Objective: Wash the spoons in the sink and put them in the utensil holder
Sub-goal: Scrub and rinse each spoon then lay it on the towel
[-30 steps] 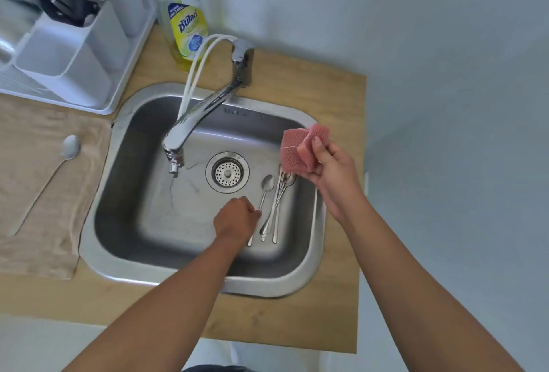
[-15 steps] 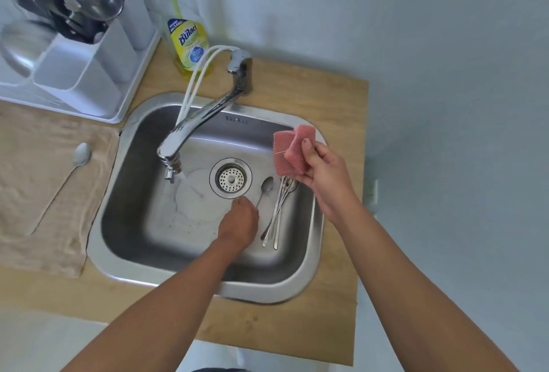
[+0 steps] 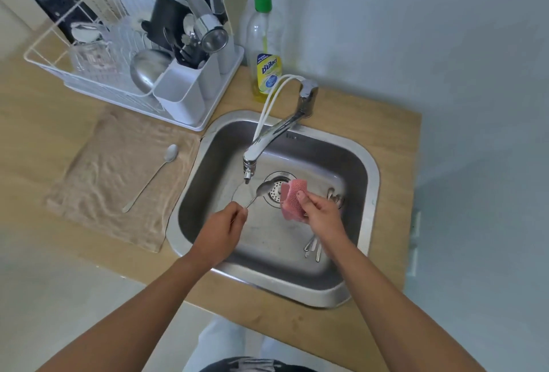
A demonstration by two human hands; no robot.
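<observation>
My left hand grips a spoon by its handle, the bowl raised just below the faucet spout over the steel sink. Close to the right of that bowl is a pink mesh sponge, pinched in my right hand. More spoons lie on the sink floor at the right, partly hidden under my right wrist. One spoon rests on the beige towel left of the sink. The white utensil holder stands at the drying rack's corner, with several tools in it.
A dish soap bottle stands behind the sink beside the faucet base. The white wire drying rack holds a steel bowl and glassware at the back left. The wooden counter ends close to the sink's right rim.
My left hand has lifted one spoon off the sink floor and brought it under the spout. My right hand has come down into the sink with the sponge, beside the spoon's bowl.
</observation>
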